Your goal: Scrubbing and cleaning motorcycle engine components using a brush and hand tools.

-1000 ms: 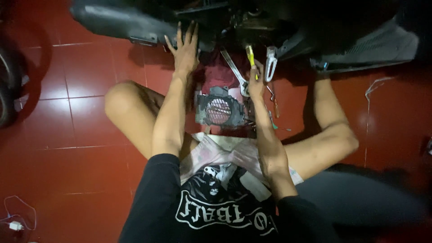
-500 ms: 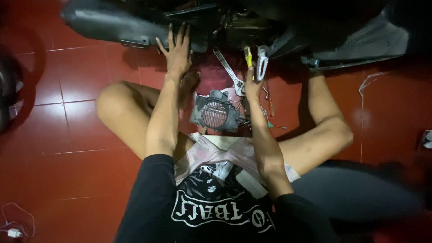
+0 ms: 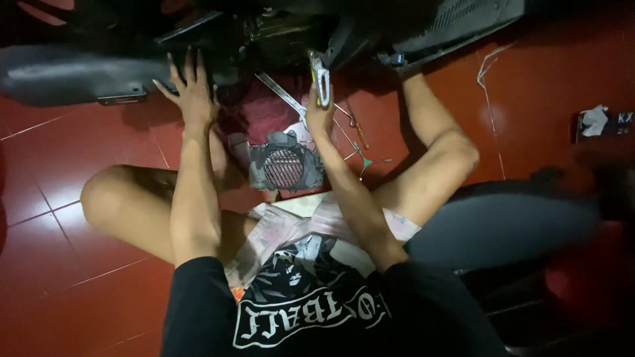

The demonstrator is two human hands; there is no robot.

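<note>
Right hand (image 3: 317, 114) grips a wrench (image 3: 321, 82) beneath the scooter (image 3: 278, 33); left hand (image 3: 193, 92), fingers spread, presses flat on its underside.

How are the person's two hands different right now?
The left hand is open, fingers spread flat against the dark vehicle body; the right hand is closed around a metal tool. The left holds nothing; the right points its tool upward. Both reach up toward the vehicle's underside.
</note>
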